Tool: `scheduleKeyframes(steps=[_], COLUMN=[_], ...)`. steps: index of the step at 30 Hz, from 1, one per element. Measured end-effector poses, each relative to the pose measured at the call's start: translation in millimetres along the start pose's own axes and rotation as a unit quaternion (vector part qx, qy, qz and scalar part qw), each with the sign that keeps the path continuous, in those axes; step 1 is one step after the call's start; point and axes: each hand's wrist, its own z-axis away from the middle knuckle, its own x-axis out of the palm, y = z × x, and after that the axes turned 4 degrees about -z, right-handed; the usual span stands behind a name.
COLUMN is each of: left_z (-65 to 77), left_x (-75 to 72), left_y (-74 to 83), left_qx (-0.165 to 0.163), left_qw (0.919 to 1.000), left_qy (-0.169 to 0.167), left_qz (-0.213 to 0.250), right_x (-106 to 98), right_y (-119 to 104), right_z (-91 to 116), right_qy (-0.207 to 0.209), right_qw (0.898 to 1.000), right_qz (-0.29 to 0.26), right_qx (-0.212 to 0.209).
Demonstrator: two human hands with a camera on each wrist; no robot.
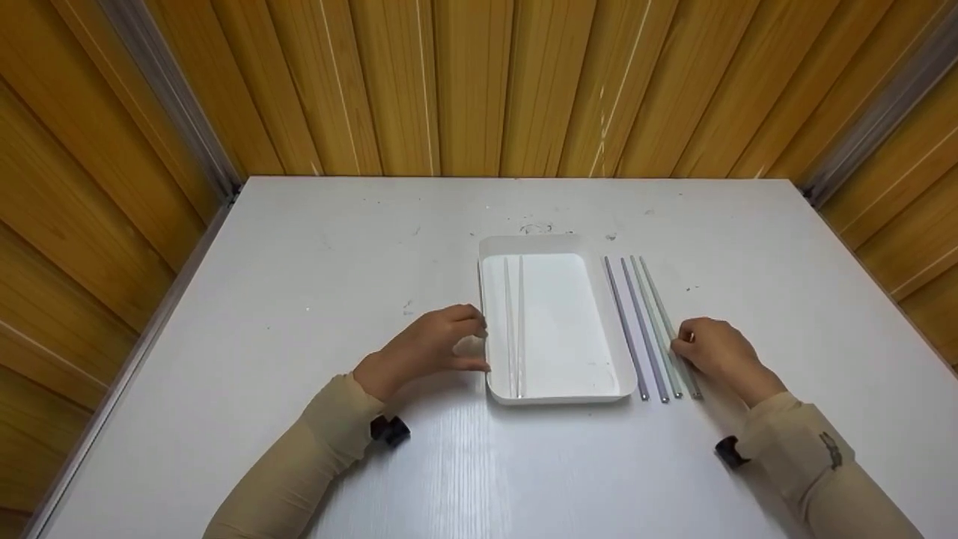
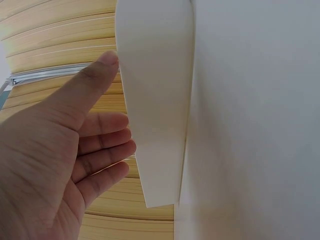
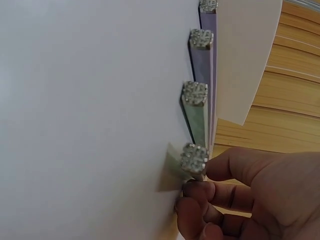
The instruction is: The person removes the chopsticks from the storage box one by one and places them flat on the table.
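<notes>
A shallow white tray [image 1: 554, 400] holds two white chopsticks [image 1: 522, 322] side by side along its left half. My left hand [image 1: 426, 344] is at the tray's left side, thumb and fingertips right at the rim and fingers relaxed, as the left wrist view shows. To the right of the tray lie two purple chopsticks [image 1: 644, 329] and a green chopstick [image 1: 656, 329]. Outermost is another green chopstick [image 1: 658, 299], which my right hand [image 1: 722, 352] pinches between thumb and fingers near its thick end. That sparkly square end [image 3: 194, 159] casts a shadow on the table in the right wrist view.
The white table [image 1: 359, 247] bears small dark marks behind the tray. Wood-patterned panels [image 1: 471, 90] stand at its back and sides, with metal posts [image 1: 176, 90] in the corners. Black wrist cameras [image 1: 391, 431] hang under both sleeves.
</notes>
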Motion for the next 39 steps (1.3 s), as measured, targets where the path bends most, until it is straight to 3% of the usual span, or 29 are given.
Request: scheduleKeyframes(steps=[16, 28, 34, 39], left_z=[4.3, 5.1, 2.3, -0.3], left_x=[-2.6, -1.2, -0.8, -0.1], left_y=[2.3, 3.0, 2.2, 1.4], left_qx=[-0.008, -0.008, -0.01, -0.014], left_qw=[1.0, 1.0, 0.9999, 0.9998], left_qy=[0.004, 0.004, -0.003, -0.011], left_qz=[-0.001, 0.001, 0.012, 0.008], right_x=[2.0, 2.2, -1.5, -8.7], right_y=[-0.9, 0.7, -1.7, -10.9], right_z=[0.7, 3.0, 3.7, 5.4], right_qy=[0.003, 0.001, 0.025, 0.059], right_qw=[1.0, 1.0, 1.0, 0.997], right_qz=[0.005, -0.003, -0.014, -0.033], right_qx=[-0.025, -0.015, -0.009, -0.027])
